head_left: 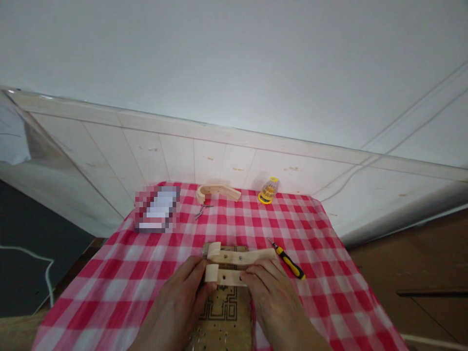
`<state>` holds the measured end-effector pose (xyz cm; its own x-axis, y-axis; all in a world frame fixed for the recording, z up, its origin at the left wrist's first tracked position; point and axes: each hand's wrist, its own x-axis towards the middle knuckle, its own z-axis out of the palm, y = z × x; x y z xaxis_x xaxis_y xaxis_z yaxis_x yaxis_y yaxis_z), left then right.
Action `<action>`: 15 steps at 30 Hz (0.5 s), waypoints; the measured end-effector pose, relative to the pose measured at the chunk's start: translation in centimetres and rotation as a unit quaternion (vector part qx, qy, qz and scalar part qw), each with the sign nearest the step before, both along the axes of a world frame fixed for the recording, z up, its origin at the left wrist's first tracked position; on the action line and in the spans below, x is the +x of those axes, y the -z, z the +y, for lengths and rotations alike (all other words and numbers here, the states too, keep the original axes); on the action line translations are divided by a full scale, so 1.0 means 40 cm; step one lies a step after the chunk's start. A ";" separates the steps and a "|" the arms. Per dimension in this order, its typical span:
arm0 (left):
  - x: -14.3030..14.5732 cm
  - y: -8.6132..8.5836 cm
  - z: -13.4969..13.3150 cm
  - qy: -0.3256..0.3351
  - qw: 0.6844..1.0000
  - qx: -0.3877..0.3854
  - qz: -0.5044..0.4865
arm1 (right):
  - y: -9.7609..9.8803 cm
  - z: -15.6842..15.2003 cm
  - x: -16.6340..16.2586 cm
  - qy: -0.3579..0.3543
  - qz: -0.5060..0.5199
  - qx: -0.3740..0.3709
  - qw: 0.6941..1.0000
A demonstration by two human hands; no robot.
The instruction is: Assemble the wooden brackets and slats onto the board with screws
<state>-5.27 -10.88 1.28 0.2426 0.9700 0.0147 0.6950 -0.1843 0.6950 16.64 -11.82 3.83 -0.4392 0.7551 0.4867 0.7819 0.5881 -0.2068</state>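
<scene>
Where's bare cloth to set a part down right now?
Free: the cloth between the curved wood piece and the wooden strips; left of the left hand; right of the screwdriver. Crowded: from the right hand to the screwdriver, and the board between the hands.

Head-worn view. We look forward and down from close above our left hand (pixel 179 302) and right hand (pixel 274 297), across the red-and-white checked fabric tablecloth (pixel 120 278), facing the plain white wall (pixel 234 58) and its pale panelled base (pixel 146 156) beyond the far edge.
</scene>
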 end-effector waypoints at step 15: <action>0.002 -0.004 0.000 -0.003 1.000 0.001 -0.003 | 0.005 0.010 -0.004 0.001 -0.039 0.000 0.999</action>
